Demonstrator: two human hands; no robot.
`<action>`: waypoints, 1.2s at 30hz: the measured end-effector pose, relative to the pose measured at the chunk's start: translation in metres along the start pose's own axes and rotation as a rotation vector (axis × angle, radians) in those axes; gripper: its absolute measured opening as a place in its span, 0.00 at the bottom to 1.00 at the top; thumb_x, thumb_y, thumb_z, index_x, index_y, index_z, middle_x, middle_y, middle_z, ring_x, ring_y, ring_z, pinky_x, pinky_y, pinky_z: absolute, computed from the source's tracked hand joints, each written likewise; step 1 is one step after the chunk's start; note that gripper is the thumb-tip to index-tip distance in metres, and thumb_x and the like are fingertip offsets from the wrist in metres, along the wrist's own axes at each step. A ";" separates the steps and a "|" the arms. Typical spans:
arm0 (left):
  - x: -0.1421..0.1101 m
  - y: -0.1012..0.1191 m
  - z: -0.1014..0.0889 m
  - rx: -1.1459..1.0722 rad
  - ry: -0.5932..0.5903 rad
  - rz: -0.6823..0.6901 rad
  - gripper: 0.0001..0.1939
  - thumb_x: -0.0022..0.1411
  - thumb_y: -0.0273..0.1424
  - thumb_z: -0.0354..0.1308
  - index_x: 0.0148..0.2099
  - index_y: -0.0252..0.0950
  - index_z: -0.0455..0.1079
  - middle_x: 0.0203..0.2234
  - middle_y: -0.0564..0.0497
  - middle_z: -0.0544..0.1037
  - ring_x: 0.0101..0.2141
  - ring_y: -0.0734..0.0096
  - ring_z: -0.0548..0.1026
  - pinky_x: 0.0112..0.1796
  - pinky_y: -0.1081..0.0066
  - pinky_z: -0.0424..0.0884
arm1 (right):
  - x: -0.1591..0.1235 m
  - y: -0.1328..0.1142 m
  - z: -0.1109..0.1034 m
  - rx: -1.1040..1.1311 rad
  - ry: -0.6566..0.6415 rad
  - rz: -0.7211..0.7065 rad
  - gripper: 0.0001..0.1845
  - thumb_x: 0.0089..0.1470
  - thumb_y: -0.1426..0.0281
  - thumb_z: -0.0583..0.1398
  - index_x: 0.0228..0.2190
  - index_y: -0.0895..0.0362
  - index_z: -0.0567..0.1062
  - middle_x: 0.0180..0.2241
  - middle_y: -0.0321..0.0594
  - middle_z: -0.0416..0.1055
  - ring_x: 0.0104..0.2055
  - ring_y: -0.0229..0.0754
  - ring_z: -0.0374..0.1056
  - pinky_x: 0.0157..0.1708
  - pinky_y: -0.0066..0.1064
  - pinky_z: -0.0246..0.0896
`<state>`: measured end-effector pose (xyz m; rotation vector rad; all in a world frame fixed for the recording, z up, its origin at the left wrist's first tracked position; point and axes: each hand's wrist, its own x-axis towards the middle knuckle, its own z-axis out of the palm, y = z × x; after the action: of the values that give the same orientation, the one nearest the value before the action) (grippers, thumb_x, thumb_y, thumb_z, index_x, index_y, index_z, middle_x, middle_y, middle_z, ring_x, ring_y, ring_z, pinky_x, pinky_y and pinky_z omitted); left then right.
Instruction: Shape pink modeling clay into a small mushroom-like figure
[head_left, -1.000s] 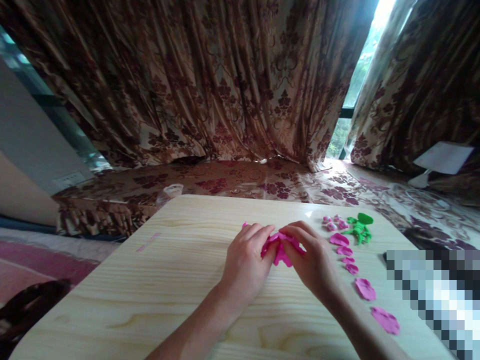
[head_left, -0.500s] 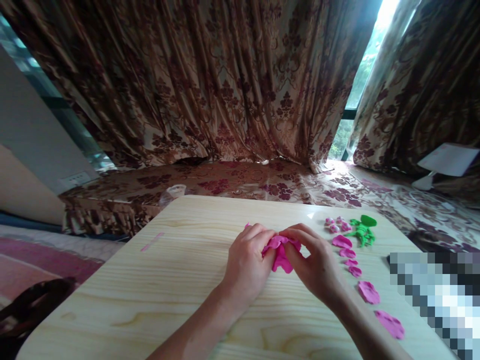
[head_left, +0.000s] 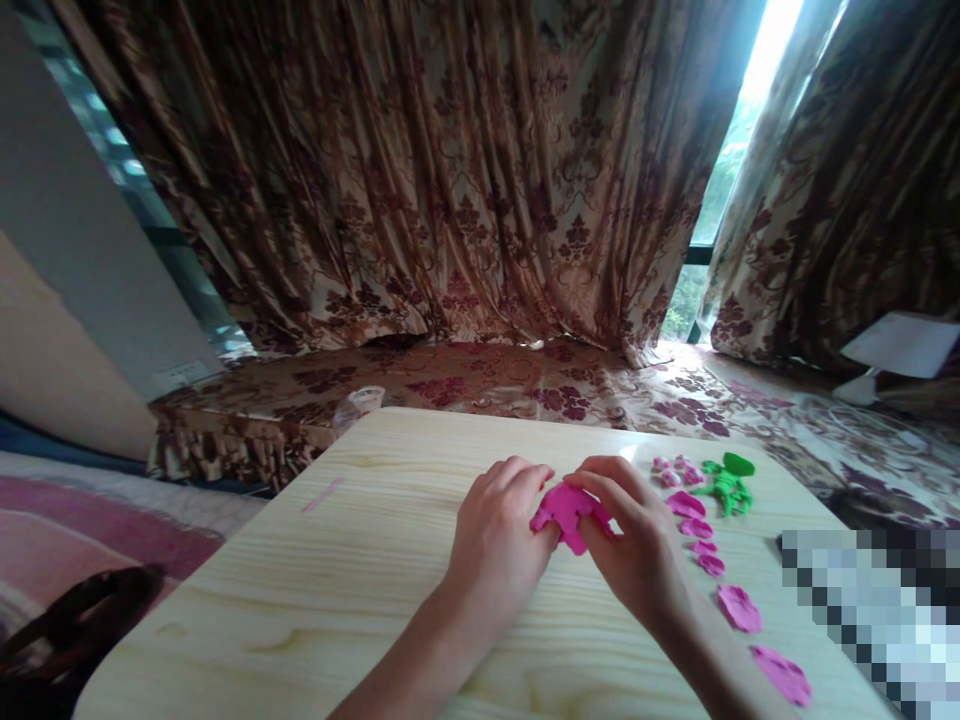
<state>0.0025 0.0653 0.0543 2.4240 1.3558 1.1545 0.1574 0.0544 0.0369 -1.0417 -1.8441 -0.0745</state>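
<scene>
Between my two hands is a ruffled lump of bright pink modelling clay (head_left: 568, 510), held just over the table. My left hand (head_left: 504, 530) is closed around its left side, fingertips partly hidden behind it. On the other side my right hand (head_left: 628, 525) pinches the clay between thumb and fingers. To the right of my right hand, flat pink clay pieces (head_left: 739, 608) lie in a row down the table. Beyond them sit small pink-and-white clay balls (head_left: 670, 472) and a green clay piece (head_left: 729, 488) with thin strands and a leaf shape.
The pale wooden table (head_left: 360, 570) carries a thin pink strip (head_left: 323, 495) at its left. A clear plastic tub (head_left: 360, 403) stands behind the far left corner. A white lamp (head_left: 898, 345) is at the right back, and a blurred-out object (head_left: 870, 610) lies along the right edge.
The pink clay is turned in my hands, so a broader, smoother face shows now. My fingers have shifted on it. The whole view has moved slightly.
</scene>
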 end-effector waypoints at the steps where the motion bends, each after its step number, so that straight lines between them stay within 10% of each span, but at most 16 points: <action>1: -0.002 0.002 -0.002 0.011 0.022 -0.009 0.08 0.55 0.25 0.58 0.39 0.38 0.71 0.33 0.49 0.73 0.38 0.62 0.70 0.38 0.65 0.66 | 0.000 -0.003 -0.001 -0.015 -0.002 -0.013 0.14 0.52 0.79 0.56 0.39 0.54 0.73 0.39 0.42 0.69 0.39 0.43 0.67 0.36 0.34 0.65; 6: -0.013 0.016 -0.012 0.064 0.091 0.025 0.02 0.58 0.28 0.57 0.35 0.38 0.71 0.31 0.49 0.73 0.36 0.61 0.70 0.39 0.63 0.65 | -0.002 -0.021 -0.015 -0.084 0.004 -0.059 0.13 0.53 0.78 0.57 0.41 0.55 0.72 0.39 0.43 0.70 0.39 0.44 0.66 0.36 0.34 0.63; 12: -0.039 0.032 -0.026 -0.070 0.117 0.010 0.17 0.53 0.24 0.59 0.46 0.38 0.69 0.40 0.48 0.74 0.43 0.59 0.70 0.47 0.59 0.65 | -0.015 -0.046 -0.030 -0.051 0.070 -0.066 0.17 0.51 0.82 0.57 0.41 0.55 0.72 0.38 0.42 0.69 0.39 0.43 0.65 0.36 0.34 0.62; 36: -0.144 0.105 -0.091 0.071 0.087 0.018 0.04 0.59 0.26 0.56 0.34 0.39 0.70 0.28 0.52 0.71 0.35 0.64 0.68 0.38 0.66 0.61 | -0.080 -0.146 -0.085 -0.115 0.054 -0.254 0.23 0.50 0.83 0.58 0.46 0.53 0.73 0.40 0.43 0.69 0.41 0.45 0.63 0.38 0.37 0.62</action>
<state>-0.0316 -0.1293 0.0851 2.4660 1.4256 1.2509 0.1312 -0.1267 0.0736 -0.8686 -1.9321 -0.3605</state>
